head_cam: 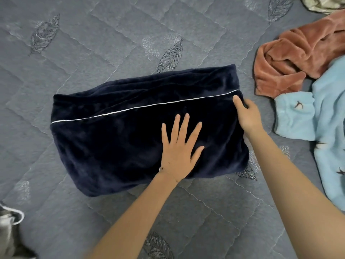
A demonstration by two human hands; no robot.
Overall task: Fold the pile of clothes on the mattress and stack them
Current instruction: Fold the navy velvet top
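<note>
A dark navy fleece garment [115, 139] with a thin white piping line lies folded into a wide rectangle in the middle of the grey quilted mattress [78, 53]. My left hand [179, 148] presses flat on its right half, fingers straight and spread. My right hand [247, 114] grips the garment's right edge, thumb on top and fingers curled under the fabric. To the right lie an unfolded rust-brown fleece piece [291, 58] and a light blue fleece piece with small bird prints [321, 124].
A beige-olive cloth [317, 3] pokes in at the top right corner. A grey garment with white trim [9, 232] sits at the bottom left edge. Bare mattress stretches to the left and behind the navy garment.
</note>
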